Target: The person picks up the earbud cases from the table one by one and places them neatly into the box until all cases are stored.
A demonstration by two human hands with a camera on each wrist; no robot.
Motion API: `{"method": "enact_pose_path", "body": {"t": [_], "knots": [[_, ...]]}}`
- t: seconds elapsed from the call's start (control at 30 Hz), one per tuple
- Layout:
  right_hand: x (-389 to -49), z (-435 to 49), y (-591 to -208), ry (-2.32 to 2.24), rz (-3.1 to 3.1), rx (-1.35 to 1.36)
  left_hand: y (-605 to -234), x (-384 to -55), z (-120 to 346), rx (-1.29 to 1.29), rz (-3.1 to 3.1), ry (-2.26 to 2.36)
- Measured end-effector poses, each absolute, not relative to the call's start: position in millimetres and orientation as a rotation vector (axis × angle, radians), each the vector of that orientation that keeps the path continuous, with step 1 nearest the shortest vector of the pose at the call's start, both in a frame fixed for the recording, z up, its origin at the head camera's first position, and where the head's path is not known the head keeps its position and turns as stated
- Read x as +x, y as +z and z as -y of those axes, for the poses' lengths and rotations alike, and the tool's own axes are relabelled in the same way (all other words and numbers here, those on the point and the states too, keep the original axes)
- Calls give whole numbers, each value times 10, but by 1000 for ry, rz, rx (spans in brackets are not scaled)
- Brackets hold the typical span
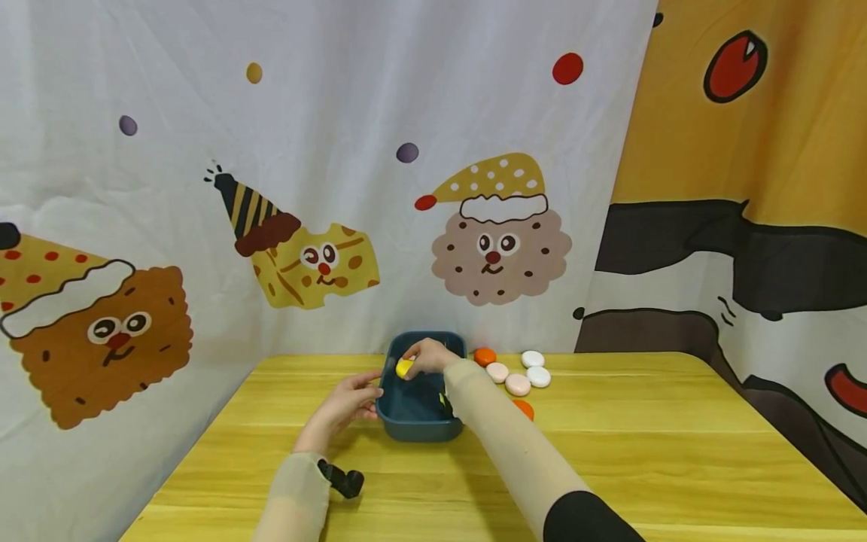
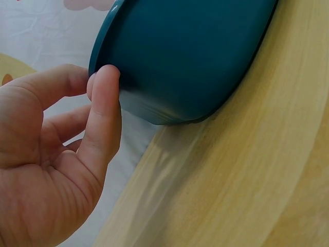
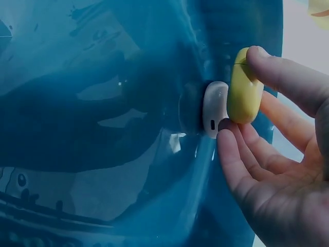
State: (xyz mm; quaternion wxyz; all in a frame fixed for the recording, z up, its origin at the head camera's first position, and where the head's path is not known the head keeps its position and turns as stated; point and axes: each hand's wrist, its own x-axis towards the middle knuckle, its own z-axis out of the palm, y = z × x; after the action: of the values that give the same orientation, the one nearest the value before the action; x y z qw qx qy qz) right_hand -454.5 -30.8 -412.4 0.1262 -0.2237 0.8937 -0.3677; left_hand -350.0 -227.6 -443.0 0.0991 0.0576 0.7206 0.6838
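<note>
In the head view my left hand (image 1: 344,400) is at the left side of a dark teal plastic bin (image 1: 423,431). Its thumb and fingertips pinch the bin's rim, as the left wrist view shows close up. My right hand (image 1: 431,357) reaches into the bin and holds a yellow pebble-shaped case (image 1: 404,368) between thumb and fingers. A seam runs across the yellow case near one end in the right wrist view. Right beside it, inside the bin, a white case (image 3: 212,116) with a small dark slot stands against the wall. My right forearm covers part of the bin's right side.
Right of the bin, on the wooden table (image 1: 643,436), lie two white cases (image 1: 533,360), two pale pink ones (image 1: 518,385) and an orange one (image 1: 484,356). Another orange piece (image 1: 524,409) is partly behind my right forearm. A printed curtain (image 1: 339,113) hangs behind the table.
</note>
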Motion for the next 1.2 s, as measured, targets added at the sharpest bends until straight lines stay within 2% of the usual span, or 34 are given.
{"method": "enact_pose_path", "body": {"t": [0.37,0.7,0.93,1.2], "knots": [[-4490,259,-4078,-1093,-2599,-660,-4415,-3500,2263,187,-2117,2036],[-4456,120,-3757,-1193,-2500,-728,-4422,-3477,2283,204,-2129,2030],[-4475,-147,-3497,-1182,-2480,-844,-4443,-3481,2284,216,-2148,2014],[-4481,-601,-3423,-1166,-2515,-830,-4436,-3475,2306,216,-2159,1996]]}}
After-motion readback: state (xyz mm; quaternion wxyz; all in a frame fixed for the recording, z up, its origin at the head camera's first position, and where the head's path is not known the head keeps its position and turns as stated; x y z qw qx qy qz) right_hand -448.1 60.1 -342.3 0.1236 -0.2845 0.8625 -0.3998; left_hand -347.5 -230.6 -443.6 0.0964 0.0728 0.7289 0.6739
